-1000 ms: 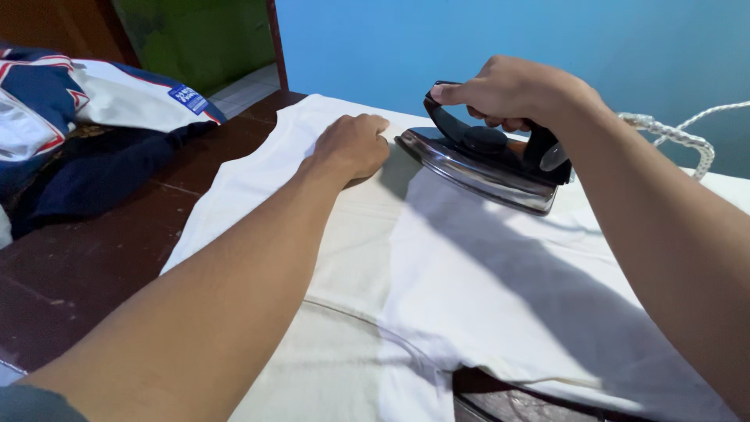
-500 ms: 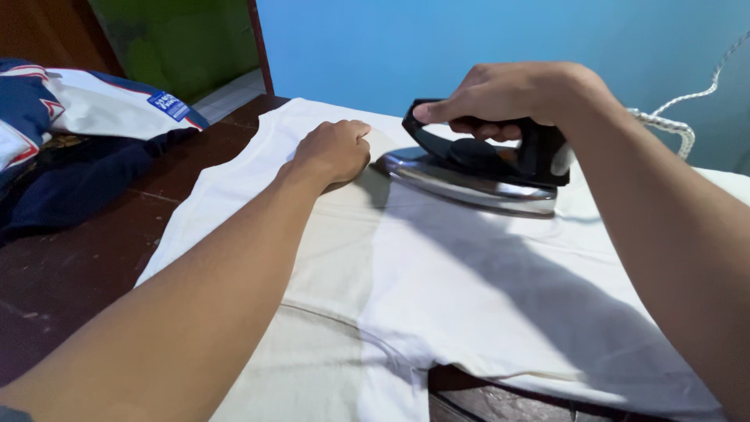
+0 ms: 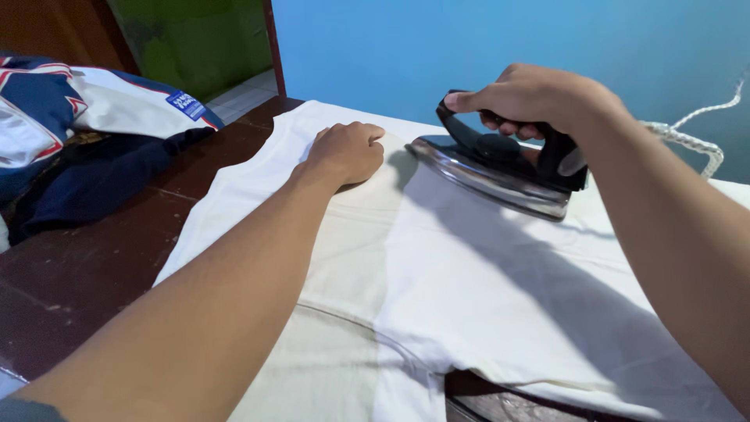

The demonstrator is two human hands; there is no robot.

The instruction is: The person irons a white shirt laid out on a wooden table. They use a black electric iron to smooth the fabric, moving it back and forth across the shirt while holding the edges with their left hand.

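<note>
A white garment (image 3: pixel 469 281) lies spread flat over a dark wooden table (image 3: pixel 86 266). My left hand (image 3: pixel 348 152) rests on the cloth near its far edge, fingers curled under, pressing it down. My right hand (image 3: pixel 539 98) grips the black handle of a metal iron (image 3: pixel 500 176), whose shiny soleplate sits on the garment, tip pointing left toward my left hand. A small gap separates the iron's tip from my left hand.
A pile of navy, white and red clothes (image 3: pixel 78 133) lies on the table at the left. A white braided cord (image 3: pixel 691 137) runs from the iron to the right. A blue wall (image 3: pixel 437 47) stands behind the table; a green surface shows at the back left.
The iron has slid a little to the right, away from my left hand, with its tip tilted slightly up. My left hand keeps its place on the cloth.
</note>
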